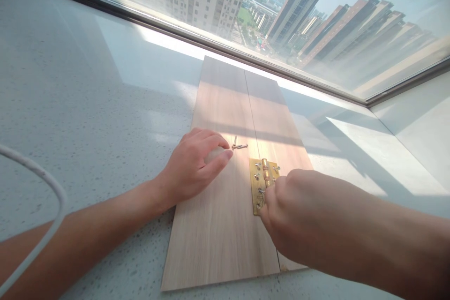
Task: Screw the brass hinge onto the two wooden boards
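Note:
A brass hinge point(258, 183) lies across the seam between two light wooden boards point(218, 229), with several screws point(257, 176) standing in its holes. My right hand point(302, 215) is closed over the hinge's right and lower part, fingertips down at the leaf. It hides whatever those fingers pinch. On the left board rests my left hand point(197, 164), curled, thumb and index finger brought nearly together. A pale rounded patch shows between them; I cannot make out what it is. Just beyond these fingertips lie a few loose screws point(240, 146).
The boards lie on a speckled white stone sill point(116, 117). A dark-framed window point(225, 51) runs along the far side, with tall buildings outside. At the left, a white cable point(56, 197) loops in front of my left forearm. A white wall point(418, 117) stands at the right.

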`<state>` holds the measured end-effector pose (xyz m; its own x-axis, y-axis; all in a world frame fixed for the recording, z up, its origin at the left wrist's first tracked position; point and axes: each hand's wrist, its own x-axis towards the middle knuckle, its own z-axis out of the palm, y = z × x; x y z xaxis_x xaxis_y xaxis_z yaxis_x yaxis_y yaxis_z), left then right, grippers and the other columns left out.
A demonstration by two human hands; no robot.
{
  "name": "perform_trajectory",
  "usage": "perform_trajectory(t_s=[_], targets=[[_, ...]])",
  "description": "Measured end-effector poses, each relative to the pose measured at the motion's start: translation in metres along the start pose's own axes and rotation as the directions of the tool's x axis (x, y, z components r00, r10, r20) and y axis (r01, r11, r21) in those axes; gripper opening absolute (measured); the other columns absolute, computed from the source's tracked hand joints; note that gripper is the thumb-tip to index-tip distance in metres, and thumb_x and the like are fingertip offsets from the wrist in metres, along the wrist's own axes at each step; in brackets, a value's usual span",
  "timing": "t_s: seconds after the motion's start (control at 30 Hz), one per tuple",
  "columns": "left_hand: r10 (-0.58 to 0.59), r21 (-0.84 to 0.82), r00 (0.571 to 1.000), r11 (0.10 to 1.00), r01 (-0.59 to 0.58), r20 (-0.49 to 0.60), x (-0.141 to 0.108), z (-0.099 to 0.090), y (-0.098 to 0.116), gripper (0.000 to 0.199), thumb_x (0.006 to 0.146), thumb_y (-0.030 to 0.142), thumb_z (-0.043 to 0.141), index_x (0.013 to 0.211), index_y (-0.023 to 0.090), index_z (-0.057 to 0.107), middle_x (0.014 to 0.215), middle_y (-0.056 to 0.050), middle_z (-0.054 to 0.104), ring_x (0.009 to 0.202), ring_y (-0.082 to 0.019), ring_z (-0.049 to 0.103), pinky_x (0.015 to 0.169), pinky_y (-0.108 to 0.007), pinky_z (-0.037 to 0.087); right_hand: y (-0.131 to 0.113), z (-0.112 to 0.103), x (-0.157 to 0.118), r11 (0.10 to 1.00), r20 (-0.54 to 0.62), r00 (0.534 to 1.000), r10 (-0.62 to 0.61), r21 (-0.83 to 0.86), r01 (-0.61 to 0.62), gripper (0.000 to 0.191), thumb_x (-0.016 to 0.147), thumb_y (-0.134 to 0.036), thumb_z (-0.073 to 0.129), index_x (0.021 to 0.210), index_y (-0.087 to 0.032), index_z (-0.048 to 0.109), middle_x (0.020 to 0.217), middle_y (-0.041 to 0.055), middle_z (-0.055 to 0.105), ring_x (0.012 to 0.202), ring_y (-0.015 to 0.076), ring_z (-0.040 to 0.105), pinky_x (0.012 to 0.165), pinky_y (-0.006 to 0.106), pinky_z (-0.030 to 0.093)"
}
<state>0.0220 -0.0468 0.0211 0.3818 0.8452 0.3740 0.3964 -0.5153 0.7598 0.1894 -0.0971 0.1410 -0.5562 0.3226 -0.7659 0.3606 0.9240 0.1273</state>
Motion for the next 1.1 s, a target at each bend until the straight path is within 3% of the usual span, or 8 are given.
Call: perform_trajectory(t_s=[0.1,0.2,0.37,0.53,0.63,0.7,0.83,1.1], targets=[[0.0,-0.002,1.0,1.0,0.0,0.001,0.0,0.0,0.0,0.019,0.091,0.031,0.05,0.091,0.019,0.066,0.101,-0.006,0.069,0.098,-0.022,0.059,0.091,-0.041,0.044,0.0,-0.007,0.006,0.969,0.08,0.977,0.197,0.132,-0.207,0.014,0.065,-0.006,0.069,0.064,-0.019,0.063,0.053,0.0014,0.054,0.046,0.0137,0.046,0.047,0.028,0.023],[0.003,-0.003,1.0,1.0,-0.003,0.002,0.0,0.0,0.0,0.019,0.091,0.03,0.051,0.09,0.019,0.066,0.1,-0.006,0.069,0.097,-0.022,0.059,0.091,-0.041,0.043,0.003,-0.011,0.007,0.873,0.168,0.898,0.406,0.221,-0.435,0.012,0.064,-0.009,0.069,0.066,-0.019,0.063,0.053,0.0015,0.053,0.047,0.0157,0.05,0.045,0.027,0.024],[-0.005,0.001,1.0,1.0,0.005,0.008,0.0,0.001,-0.002,0.019,0.09,0.031,0.051,0.091,0.018,0.067,0.099,-0.006,0.069,0.097,-0.022,0.058,0.09,-0.04,0.043,0.006,0.003,0.0,0.769,0.069,0.807,0.586,0.265,-0.581,0.015,0.063,-0.01,0.065,0.069,-0.022,0.06,0.056,0.0002,0.054,0.047,0.0161,0.049,0.042,0.027,0.02],[-0.001,0.008,1.0,1.0,0.001,0.008,-0.001,0.001,-0.002,0.018,0.089,0.03,0.052,0.09,0.019,0.067,0.098,-0.005,0.069,0.096,-0.022,0.058,0.09,-0.04,0.042,-0.005,0.015,-0.007,0.975,-0.159,0.967,0.198,-0.068,-0.211,0.01,0.069,-0.011,0.063,0.068,-0.021,0.061,0.057,0.003,0.056,0.048,0.0161,0.045,0.044,0.03,0.018],[-0.003,0.015,1.0,1.0,0.003,0.011,-0.001,0.001,-0.002,0.018,0.089,0.029,0.052,0.09,0.019,0.067,0.098,-0.005,0.069,0.096,-0.022,0.058,0.09,-0.04,0.042,-0.008,0.015,-0.011,0.96,-0.187,0.982,-0.033,-0.28,-0.021,0.01,0.069,-0.011,0.063,0.065,-0.02,0.062,0.057,0.0051,0.057,0.05,0.0178,0.046,0.045,0.031,0.019],[-0.003,0.014,1.0,1.0,0.003,0.01,0.0,0.001,-0.002,0.017,0.089,0.029,0.053,0.09,0.018,0.066,0.098,-0.005,0.069,0.095,-0.022,0.058,0.09,-0.039,0.042,-0.007,0.013,-0.01,0.967,-0.154,0.987,-0.043,-0.256,0.002,0.011,0.069,-0.01,0.064,0.066,-0.02,0.063,0.057,0.0048,0.058,0.049,0.0173,0.046,0.044,0.031,0.018],[-0.002,0.01,1.0,1.0,0.002,0.007,0.0,0.001,-0.001,0.018,0.088,0.028,0.053,0.092,0.017,0.067,0.097,-0.006,0.07,0.095,-0.022,0.059,0.09,-0.04,0.042,-0.003,0.003,-0.002,0.975,0.036,0.975,0.219,0.022,-0.22,0.011,0.069,-0.009,0.065,0.072,-0.02,0.066,0.058,0.0034,0.059,0.045,0.0161,0.048,0.041,0.028,0.018],[-0.007,0.021,1.0,1.0,0.007,0.015,-0.001,0.002,-0.001,0.018,0.088,0.03,0.053,0.092,0.018,0.066,0.099,-0.005,0.069,0.096,-0.022,0.058,0.09,-0.041,0.042,0.009,-0.014,0.01,0.716,0.162,0.769,0.619,0.285,-0.637,0.015,0.062,-0.01,0.062,0.057,-0.024,0.058,0.054,0.0007,0.052,0.048,0.0183,0.05,0.043,0.029,0.028]])
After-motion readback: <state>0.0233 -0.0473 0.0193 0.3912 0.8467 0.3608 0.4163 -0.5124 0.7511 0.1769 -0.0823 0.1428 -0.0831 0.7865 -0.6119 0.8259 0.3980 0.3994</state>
